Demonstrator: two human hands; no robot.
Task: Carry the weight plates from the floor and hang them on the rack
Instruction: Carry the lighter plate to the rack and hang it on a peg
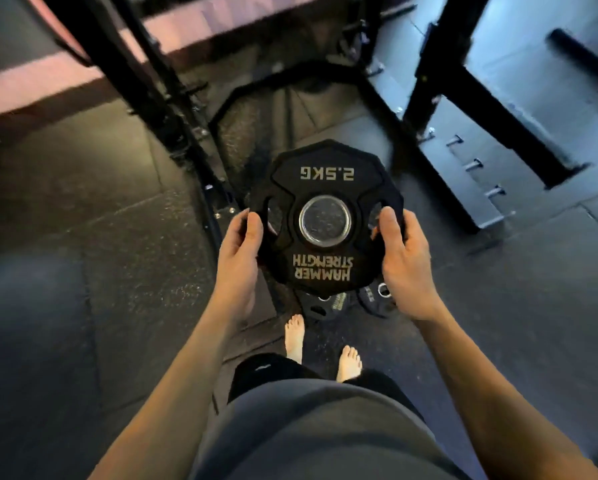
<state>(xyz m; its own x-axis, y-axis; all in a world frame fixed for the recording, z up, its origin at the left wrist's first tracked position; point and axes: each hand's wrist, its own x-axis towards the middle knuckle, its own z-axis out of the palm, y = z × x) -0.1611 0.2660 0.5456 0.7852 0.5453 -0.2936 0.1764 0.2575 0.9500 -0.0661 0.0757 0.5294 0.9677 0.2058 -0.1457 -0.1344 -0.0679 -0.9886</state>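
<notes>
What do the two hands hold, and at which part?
Both hold one 2.5 kg weight plate: the left hand grips its left edge, the right hand its right edge, beside the side openings.

Dim gym; cool blue light upper right, pink strip upper left; motion blur, wide-angle bending at edges.
</notes>
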